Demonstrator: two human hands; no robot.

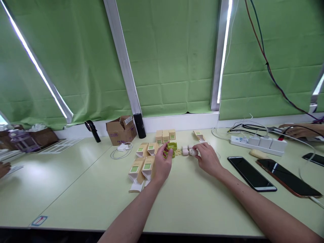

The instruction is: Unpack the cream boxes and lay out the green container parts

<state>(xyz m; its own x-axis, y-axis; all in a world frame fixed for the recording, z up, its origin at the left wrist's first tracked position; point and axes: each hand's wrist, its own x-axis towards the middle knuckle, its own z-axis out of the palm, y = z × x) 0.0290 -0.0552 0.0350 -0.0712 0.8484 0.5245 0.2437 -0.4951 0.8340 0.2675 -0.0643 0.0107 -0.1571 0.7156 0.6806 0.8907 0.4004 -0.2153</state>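
Observation:
My left hand [162, 164] has its thumb and fingers closed around a small green plastic piece [165, 154]. Just beyond it stands another green plastic piece [172, 146]. Between my hands lie small yellow parts [178, 152] and several small white cylindrical pieces [185, 152]. With thumb and fingertips, my right hand [208, 158] grips one white cylindrical piece [193, 152] at the right of that group. Left of my left hand are several open cream cartons with green windows [136, 168], some with flaps hanging out. Fine detail of the small parts is too small to make out.
Closed-looking cartons [165, 136] stand behind. Farther back are a brown cardboard box [121, 131], a black cylinder [139, 125] and a handheld fan [92, 130]. Phones [250, 172] and a power strip [258, 145] with cables lie right. Other people's hands [303, 129] show at both edges.

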